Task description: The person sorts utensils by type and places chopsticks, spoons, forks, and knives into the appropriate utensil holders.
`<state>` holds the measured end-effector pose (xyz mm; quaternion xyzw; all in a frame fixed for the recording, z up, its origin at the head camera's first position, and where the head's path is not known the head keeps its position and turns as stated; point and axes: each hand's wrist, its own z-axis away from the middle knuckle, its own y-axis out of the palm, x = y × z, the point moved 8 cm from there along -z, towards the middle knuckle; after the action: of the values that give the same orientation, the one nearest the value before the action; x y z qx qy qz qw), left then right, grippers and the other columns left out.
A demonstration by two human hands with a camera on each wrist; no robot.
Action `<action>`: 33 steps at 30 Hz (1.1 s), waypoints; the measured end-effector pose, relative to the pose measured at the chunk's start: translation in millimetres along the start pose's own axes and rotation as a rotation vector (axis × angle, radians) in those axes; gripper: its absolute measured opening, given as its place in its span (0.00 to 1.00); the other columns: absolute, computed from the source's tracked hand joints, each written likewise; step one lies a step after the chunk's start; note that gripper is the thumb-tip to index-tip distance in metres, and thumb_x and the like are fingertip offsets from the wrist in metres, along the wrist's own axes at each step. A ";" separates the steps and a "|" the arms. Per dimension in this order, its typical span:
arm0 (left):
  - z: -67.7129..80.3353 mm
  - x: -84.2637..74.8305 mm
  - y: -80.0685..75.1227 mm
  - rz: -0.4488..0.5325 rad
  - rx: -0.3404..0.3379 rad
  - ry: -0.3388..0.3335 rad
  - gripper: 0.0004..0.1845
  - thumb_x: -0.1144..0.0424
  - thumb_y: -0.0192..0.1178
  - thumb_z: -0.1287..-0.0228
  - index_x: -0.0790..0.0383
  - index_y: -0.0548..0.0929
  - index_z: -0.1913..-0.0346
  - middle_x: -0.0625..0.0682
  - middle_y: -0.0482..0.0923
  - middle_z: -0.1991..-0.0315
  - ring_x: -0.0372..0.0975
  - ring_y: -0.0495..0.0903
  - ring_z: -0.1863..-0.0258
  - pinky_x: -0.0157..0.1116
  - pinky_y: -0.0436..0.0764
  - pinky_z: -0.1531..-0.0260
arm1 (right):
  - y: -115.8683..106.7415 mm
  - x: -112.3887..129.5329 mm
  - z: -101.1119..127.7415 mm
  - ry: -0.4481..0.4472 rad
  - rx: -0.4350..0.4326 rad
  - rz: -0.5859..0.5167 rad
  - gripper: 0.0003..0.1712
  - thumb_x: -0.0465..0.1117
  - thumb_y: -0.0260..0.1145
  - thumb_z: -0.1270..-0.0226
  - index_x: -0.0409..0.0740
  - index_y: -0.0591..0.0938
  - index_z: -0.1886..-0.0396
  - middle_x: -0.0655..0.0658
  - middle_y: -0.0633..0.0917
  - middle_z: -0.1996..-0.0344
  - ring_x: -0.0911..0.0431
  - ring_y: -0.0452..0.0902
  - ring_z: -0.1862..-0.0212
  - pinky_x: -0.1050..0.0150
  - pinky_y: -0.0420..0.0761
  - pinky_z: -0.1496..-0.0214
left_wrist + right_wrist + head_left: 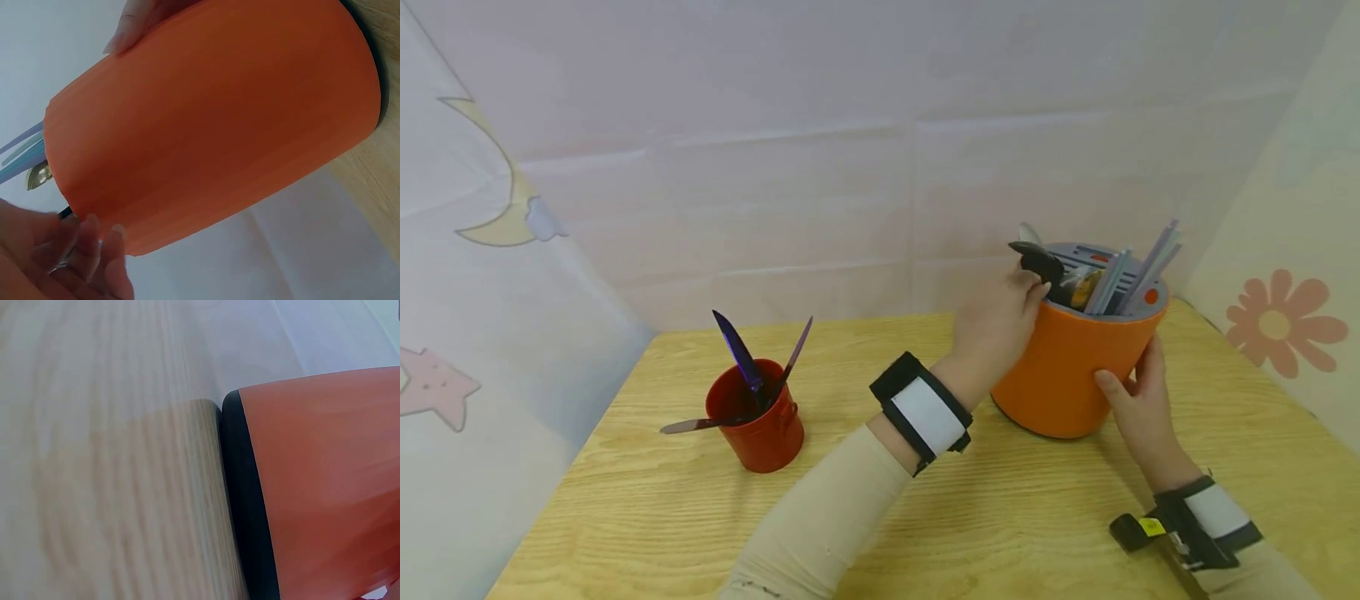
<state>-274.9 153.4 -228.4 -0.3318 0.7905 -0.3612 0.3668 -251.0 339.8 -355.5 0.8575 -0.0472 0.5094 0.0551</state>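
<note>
Red cup point(765, 421): stands at 9 o'clock on the table point(1000, 517), well apart from both hands.
Cup contents: a purple blade point(739, 350) points up toward 11 o'clock; a thinner blade point(796, 350) leans toward 1 o'clock; a grey handle point(696, 426) sticks out over the rim toward 9 o'clock.
Left hand point(996, 321): at the 9 o'clock side of the orange holder point(1075, 362), up by its rim; a black-and-white wrist strap point(922, 412) sits behind it.
Left fingers: curled round a black handle point(1039, 260) that stands at the holder's rim, fingertips close together; the left wrist view shows the fingertips point(94, 250) bunched just under the rim.
Orange holder: at 2 o'clock on the table, between the two hands, looking slightly tilted; its dark base point(247, 506) meets the wood in the right wrist view.
Holder top: a grey slotted insert point(1093, 258) with pale grey sticks point(1142, 267) leaning toward 1 o'clock and a brass-coloured piece point(1086, 287) near the middle.
Right hand point(1138, 392): on the holder's 4 o'clock side, touching its wall.
Right fingers: thumb lies on the near wall, the others wrap round the far side, loosely together; one fingertip point(128, 31) shows against the wall in the left wrist view.
Backdrop: pale sheets with a moon point(497, 200), a star point(433, 387) and a flower point(1273, 325).
</note>
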 end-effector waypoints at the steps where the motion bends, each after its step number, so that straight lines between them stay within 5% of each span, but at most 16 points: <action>1: 0.7 -0.1 1.7 0.012 0.014 0.001 0.14 0.53 0.51 0.25 0.51 0.84 0.50 0.42 0.83 0.61 0.31 0.79 0.69 0.23 0.68 0.82 | 0.3 -0.2 0.1 0.001 0.000 0.001 0.46 0.41 0.67 0.33 0.54 0.51 0.23 0.46 0.52 0.26 0.55 0.48 0.29 0.77 0.64 0.39; 11: 31.3 28.3 13.8 0.208 0.153 -0.119 0.20 0.53 0.51 0.25 0.57 0.75 0.36 0.48 0.79 0.51 0.34 0.78 0.58 0.24 0.74 0.69 | -2.5 1.5 -3.0 0.019 0.022 0.113 0.44 0.41 0.63 0.29 0.53 0.49 0.22 0.45 0.51 0.25 0.56 0.49 0.29 0.80 0.67 0.44; 17: 68.5 65.7 23.3 0.077 0.244 -0.194 0.27 0.50 0.51 0.25 0.61 0.68 0.31 0.55 0.72 0.38 0.45 0.71 0.39 0.40 0.73 0.44 | -8.5 -3.9 4.0 0.141 0.100 0.309 0.41 0.39 0.54 0.24 0.56 0.42 0.21 0.45 0.46 0.24 0.49 0.44 0.25 0.64 0.58 0.32; 21: 93.9 96.3 29.1 0.034 0.302 -0.258 0.33 0.46 0.50 0.26 0.62 0.61 0.27 0.61 0.60 0.29 0.55 0.55 0.29 0.56 0.60 0.35 | -16.1 -11.1 12.8 0.291 0.170 0.461 0.43 0.45 0.54 0.24 0.44 0.40 0.22 0.36 0.45 0.24 0.35 0.49 0.29 0.71 0.66 0.40; 25: 111.8 119.1 31.0 0.065 0.328 -0.300 0.38 0.43 0.50 0.28 0.62 0.56 0.25 0.63 0.49 0.25 0.60 0.40 0.26 0.65 0.48 0.35 | -20.1 -21.3 23.9 0.459 0.312 0.664 0.47 0.54 0.53 0.25 0.24 0.45 0.27 0.22 0.59 0.34 0.30 0.64 0.40 0.63 0.77 0.54; 28: 121.6 129.5 29.7 0.068 0.341 -0.312 0.41 0.39 0.51 0.30 0.60 0.54 0.24 0.62 0.43 0.24 0.60 0.34 0.26 0.67 0.42 0.36 | -14.4 -27.8 34.4 0.536 0.485 0.784 0.44 0.57 0.51 0.25 0.17 0.61 0.35 0.25 0.77 0.51 0.37 0.77 0.54 0.53 0.79 0.58; 30: 126.7 133.8 28.6 0.056 0.345 -0.309 0.43 0.36 0.50 0.31 0.59 0.53 0.23 0.61 0.41 0.23 0.60 0.32 0.26 0.68 0.40 0.37 | -4.2 -27.5 42.2 0.528 0.590 0.778 0.37 0.55 0.52 0.24 0.19 0.70 0.43 0.33 0.82 0.62 0.46 0.79 0.62 0.56 0.79 0.63; 33: 132.3 136.5 27.6 0.035 0.351 -0.300 0.46 0.33 0.49 0.33 0.59 0.52 0.23 0.61 0.39 0.23 0.61 0.31 0.27 0.69 0.39 0.37 | 20.8 -20.3 53.8 0.489 0.716 0.680 0.28 0.48 0.55 0.24 0.22 0.75 0.47 0.41 0.83 0.62 0.52 0.78 0.64 0.60 0.79 0.66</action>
<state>-243.3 16.5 -359.6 -0.2991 0.6579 -0.4335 0.5383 -216.9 312.0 -397.9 0.6156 -0.1314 0.6671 -0.3984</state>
